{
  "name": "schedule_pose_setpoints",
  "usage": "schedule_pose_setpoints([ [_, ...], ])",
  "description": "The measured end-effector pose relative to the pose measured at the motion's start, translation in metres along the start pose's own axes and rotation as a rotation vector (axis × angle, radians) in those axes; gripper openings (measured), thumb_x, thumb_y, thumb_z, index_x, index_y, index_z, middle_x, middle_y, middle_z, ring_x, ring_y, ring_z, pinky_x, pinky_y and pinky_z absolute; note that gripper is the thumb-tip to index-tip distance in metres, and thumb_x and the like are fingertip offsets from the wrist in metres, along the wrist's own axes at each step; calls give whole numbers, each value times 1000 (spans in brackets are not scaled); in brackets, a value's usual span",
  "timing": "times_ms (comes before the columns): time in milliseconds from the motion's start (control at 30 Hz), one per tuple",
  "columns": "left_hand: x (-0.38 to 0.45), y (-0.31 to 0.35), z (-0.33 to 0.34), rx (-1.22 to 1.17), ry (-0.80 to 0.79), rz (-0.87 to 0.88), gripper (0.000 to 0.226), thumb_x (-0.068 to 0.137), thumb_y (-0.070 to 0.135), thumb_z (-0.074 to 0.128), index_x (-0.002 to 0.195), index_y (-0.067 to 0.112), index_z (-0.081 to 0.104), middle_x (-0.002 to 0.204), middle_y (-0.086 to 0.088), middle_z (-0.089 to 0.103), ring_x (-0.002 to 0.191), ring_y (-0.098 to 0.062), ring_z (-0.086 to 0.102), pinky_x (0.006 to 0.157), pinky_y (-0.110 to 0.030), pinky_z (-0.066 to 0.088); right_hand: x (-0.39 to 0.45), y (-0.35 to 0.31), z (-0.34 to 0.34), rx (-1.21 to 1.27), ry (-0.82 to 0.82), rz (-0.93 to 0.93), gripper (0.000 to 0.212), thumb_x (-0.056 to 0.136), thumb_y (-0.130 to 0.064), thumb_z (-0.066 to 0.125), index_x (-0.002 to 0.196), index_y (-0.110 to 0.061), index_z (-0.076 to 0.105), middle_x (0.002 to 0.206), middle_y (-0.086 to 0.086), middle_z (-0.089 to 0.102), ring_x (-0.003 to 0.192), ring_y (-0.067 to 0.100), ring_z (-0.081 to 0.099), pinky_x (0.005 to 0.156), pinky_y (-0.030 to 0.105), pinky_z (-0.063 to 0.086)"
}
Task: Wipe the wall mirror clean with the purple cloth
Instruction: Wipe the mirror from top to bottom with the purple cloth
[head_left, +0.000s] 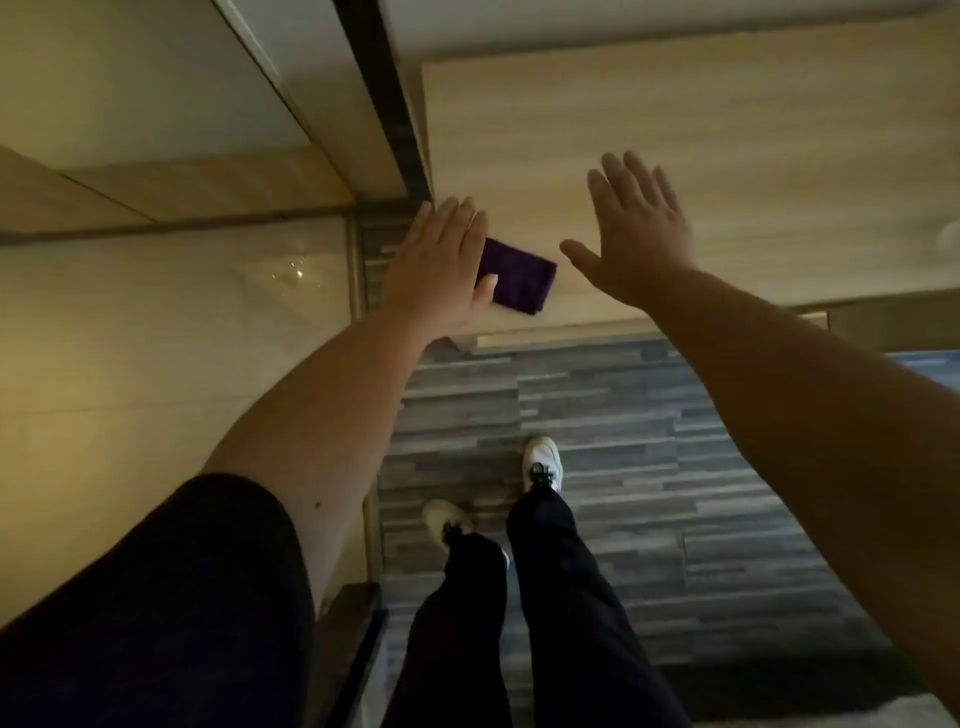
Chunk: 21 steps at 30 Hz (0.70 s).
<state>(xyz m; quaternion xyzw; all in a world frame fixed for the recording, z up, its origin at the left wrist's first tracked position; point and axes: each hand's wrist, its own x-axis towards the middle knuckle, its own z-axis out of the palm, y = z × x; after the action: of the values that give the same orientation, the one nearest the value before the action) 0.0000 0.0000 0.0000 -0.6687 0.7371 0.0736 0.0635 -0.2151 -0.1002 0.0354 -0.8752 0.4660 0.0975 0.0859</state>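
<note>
Nearest the camera, a dark short sleeve (156, 597) covers the person's left upper arm at the lower left, and two legs in dark trousers (550, 597) stand below, ending in pale shoes (543, 462) on a grey striped floor (701, 493). To the left of the floor lies a glossy cream-tiled surface (156, 338), split from the striped part by a thin metal strip.

Both bare forearms reach forward over the floor to a light wooden top (727, 156). The purple cloth (519, 280) lies folded into a small rectangle on that top, near its front left corner and close to the front edge. The left hand (441, 265) is spread flat, fingers together and stretched out, its thumb resting on the left end of the cloth and the palm covering that end; the fingers are not curled around it. The right hand (634, 234) is wide open with the fingers fanned and the thumb out to the side, holding nothing, just to the right of the cloth and apart from it. Whether it touches the wood or hangs above it cannot be told.

Beyond the hands, a dark vertical strip (384, 93) runs up from the top's left back corner, with pale panels (130, 78) to its left.
</note>
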Motion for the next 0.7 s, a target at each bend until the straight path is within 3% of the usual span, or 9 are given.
schedule_pose_setpoints([
  [167,22,0,64,-10,-67,80,75,100,49,43,153,0,22,160,-20,21,149,-35,16,124,-49,9,21,4,58,-9,-78,-47,80,97,-59,38,155,-9,15,165,13,10,152,28,2,122,45,1],
  [333,36,3,107,-17,-132,160,83,98,58,39,156,5,13,164,-17,9,152,-33,4,124,-49,6,30,7,92,-4,-112,-63,79,98,-58,38,155,-9,17,165,12,11,152,27,3,123,44,1],
  [533,54,-6,115,33,-120,226,90,93,66,31,157,9,6,165,-15,0,152,-33,-4,123,-53,3,34,9,110,0,-103,-81,76,98,-57,36,155,-8,20,164,12,14,152,26,5,123,43,1],
  [600,57,-8,118,53,-135,234,89,95,67,34,157,9,8,164,-14,7,151,-32,3,124,-51,4,35,8,113,3,-105,-81,76,99,-56,36,155,-8,20,164,12,15,152,26,6,123,43,1],
  [700,50,-7,125,70,-2,237,79,94,63,41,148,7,29,147,-16,39,135,-36,36,118,-51,24,32,7,117,0,-107,-84,75,99,-56,37,155,-9,20,164,11,15,152,26,6,122,41,-1],
])
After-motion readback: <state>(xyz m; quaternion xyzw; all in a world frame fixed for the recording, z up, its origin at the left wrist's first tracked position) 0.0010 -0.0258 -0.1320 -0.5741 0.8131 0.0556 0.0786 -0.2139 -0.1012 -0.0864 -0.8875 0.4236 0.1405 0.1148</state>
